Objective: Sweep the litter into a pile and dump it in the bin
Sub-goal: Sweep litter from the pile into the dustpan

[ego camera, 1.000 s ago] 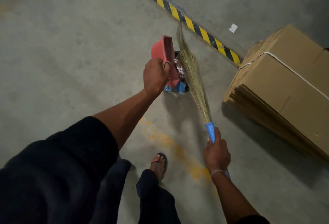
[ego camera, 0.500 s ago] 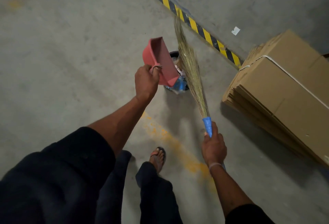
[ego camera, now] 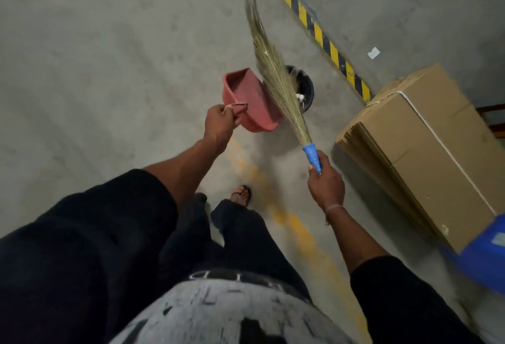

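Left hand (ego camera: 218, 122) pinches a red dustpan (ego camera: 251, 100) handle beside the bin (ego camera: 307, 89), right hand (ego camera: 325, 182) grips a broom (ego camera: 276, 78); any clinging scraps could fall on the floor (ego camera: 109, 57)

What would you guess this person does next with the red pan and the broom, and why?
Probably lower both tools and step away from the bin. The left hand holds the red dustpan by its handle, and its visible inside looks empty. The black bin beside it holds litter. The right hand grips the broom with its bristles raised. One white scrap lies beyond the striped line, perhaps the next target.
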